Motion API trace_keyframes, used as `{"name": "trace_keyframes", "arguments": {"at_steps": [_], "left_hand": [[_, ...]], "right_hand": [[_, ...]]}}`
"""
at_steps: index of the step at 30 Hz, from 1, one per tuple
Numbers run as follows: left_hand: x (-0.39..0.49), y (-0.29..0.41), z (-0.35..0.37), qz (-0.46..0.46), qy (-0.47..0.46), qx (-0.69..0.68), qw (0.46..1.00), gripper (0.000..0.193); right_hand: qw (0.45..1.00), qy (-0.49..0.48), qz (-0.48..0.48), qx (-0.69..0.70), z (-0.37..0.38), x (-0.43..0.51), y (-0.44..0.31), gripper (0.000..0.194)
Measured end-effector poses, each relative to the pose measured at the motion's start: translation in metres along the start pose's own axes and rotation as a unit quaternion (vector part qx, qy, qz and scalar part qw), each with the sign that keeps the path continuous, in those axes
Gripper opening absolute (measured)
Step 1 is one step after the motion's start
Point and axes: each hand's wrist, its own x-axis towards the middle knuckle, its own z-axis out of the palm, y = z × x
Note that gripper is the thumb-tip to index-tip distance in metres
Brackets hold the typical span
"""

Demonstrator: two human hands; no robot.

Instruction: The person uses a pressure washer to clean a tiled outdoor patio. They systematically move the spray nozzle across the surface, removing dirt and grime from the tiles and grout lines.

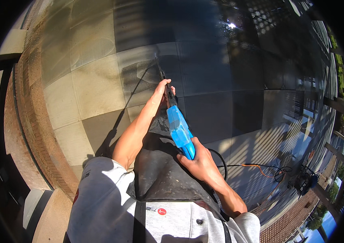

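Both my hands are on a pressure washer gun with a blue body (178, 126) and a black lance (161, 71). My left hand (165, 86) wraps the black front section, thumb on top. Farther back, my right hand (198, 158) is closed around the blue rear grip; the trigger is hidden. The lance points away from me, its nozzle (156, 57) low over a partly wet paving slab (141, 72). A faint spray shows at the tip. Pale dry-looking slabs (97, 85) lie to the left, dark wet slabs (205, 66) to the right.
A black hose (224, 161) runs from beside my right arm toward a dark machine (304, 182) at the right. An orange cable (260, 170) lies near it. A brick wall (23, 142) borders the left side. I wear a black apron (169, 173).
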Motion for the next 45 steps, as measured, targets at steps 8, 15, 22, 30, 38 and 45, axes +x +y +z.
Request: {"name": "trace_keyframes", "arguments": {"at_steps": [8,15,22,30,38,45], "left_hand": [[0.019,-0.023,0.045,-0.059,-0.051,0.014,0.997,0.031],[-0.005,-0.011,-0.028,0.005,0.028,-0.027,0.999,0.033],[-0.034,-0.001,-0.088,0.057,0.101,-0.111,0.987,0.034],[-0.006,0.001,-0.047,0.024,0.037,-0.004,0.999,0.035],[0.036,-0.02,0.042,-0.067,-0.022,0.02,0.997,0.033],[0.03,-0.005,0.003,-0.037,0.001,-0.015,0.999,0.034]], "right_hand": [[0.996,0.075,0.057,-0.006,0.013,-0.013,0.001,0.043],[0.999,-0.016,0.04,0.006,0.013,-0.003,-0.007,0.04],[0.994,-0.109,-0.012,-0.021,0.008,0.019,-0.009,0.038],[0.999,-0.029,0.015,-0.005,0.021,0.006,-0.008,0.042],[0.995,0.073,0.069,0.028,0.009,-0.006,0.001,0.046],[0.999,0.023,0.024,0.024,-0.004,0.009,0.004,0.042]]}}
